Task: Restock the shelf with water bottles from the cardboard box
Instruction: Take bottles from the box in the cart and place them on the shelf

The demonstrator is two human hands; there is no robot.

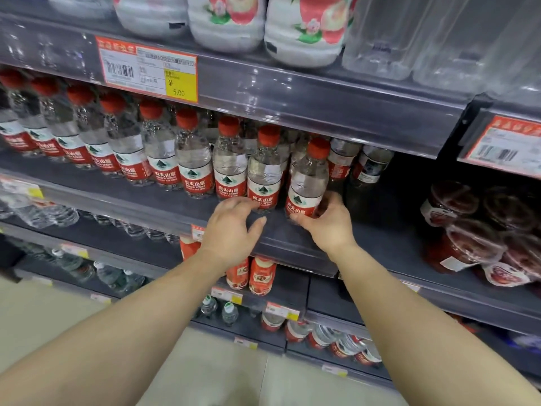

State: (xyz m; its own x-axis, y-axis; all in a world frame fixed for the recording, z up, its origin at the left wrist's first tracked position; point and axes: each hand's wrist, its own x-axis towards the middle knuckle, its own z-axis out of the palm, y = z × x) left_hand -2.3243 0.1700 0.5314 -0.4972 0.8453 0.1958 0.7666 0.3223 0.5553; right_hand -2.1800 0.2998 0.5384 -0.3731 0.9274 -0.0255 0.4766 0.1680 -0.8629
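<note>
at the shelf (164, 197) edge, bottles lined up
right hand (328, 227) grips rightmost water bottle (307, 183); left hand (231, 230) hovers, fingers loose.

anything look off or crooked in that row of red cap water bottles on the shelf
Yes: the rightmost front bottle, gripped at its base by the right hand, leans left while its neighbours stand upright. The left hand hovers open by the next bottle. Nothing looks spilled or damaged.

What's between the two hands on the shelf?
In the head view, only bare dark shelf lies between the left hand and the right hand, which grips a water bottle.
</note>
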